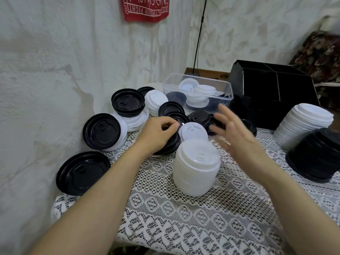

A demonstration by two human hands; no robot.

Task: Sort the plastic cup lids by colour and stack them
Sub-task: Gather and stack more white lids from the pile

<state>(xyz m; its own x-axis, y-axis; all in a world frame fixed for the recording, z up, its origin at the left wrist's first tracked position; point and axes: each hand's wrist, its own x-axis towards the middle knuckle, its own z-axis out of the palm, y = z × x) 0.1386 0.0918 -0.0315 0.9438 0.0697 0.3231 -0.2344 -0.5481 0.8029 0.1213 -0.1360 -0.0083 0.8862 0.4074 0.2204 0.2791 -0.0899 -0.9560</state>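
While left fingers (170, 125) grip black lids (173, 146), right fingers (227, 115) seemingly spread, two tall white stacks (196, 169) (303, 128).

Black lids (101, 131) and white lids (196, 168) are showing against a white lace-patterned tablecloth (184, 218). A red cloth (145, 8) is bearing white lettering.
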